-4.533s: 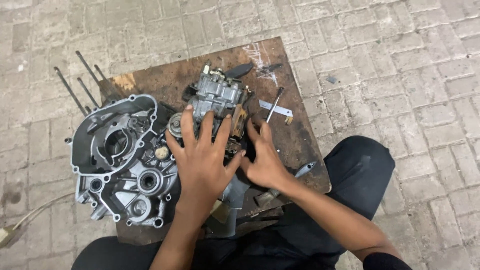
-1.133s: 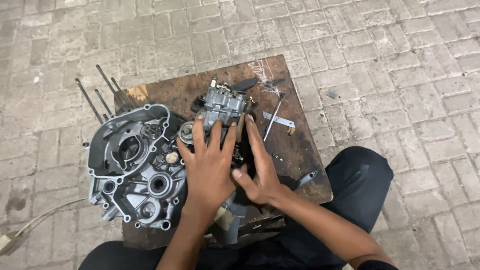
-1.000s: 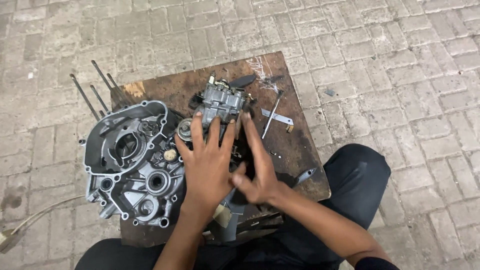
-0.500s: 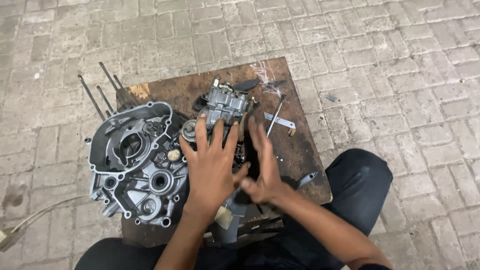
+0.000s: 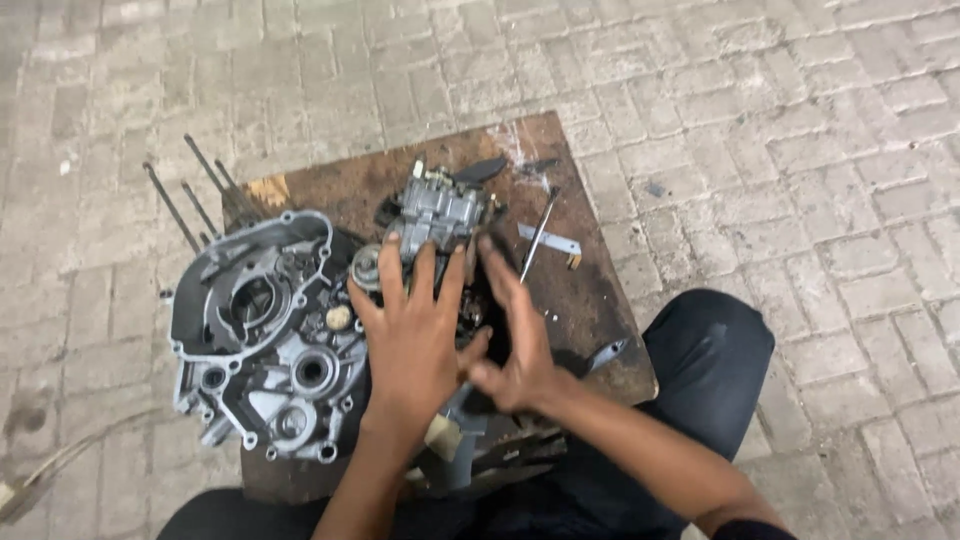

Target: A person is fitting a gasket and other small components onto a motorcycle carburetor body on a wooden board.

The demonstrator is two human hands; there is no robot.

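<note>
Centre frame: left hand (image 5: 415, 345), fingers spread flat, pressing an engine part on a wooden desk (image 5: 590, 300). Right hand (image 5: 515, 335) released, fingers straight, edge-on beside it. Carburettor (image 5: 437, 208) just above the fingertips; grey crankcase half (image 5: 262, 350) at left.

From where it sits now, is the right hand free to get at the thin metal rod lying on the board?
Probably yes. The right hand is open and holds nothing, and the metal rod lies bare on the wooden board just beyond its fingertips, with nothing between.
</note>
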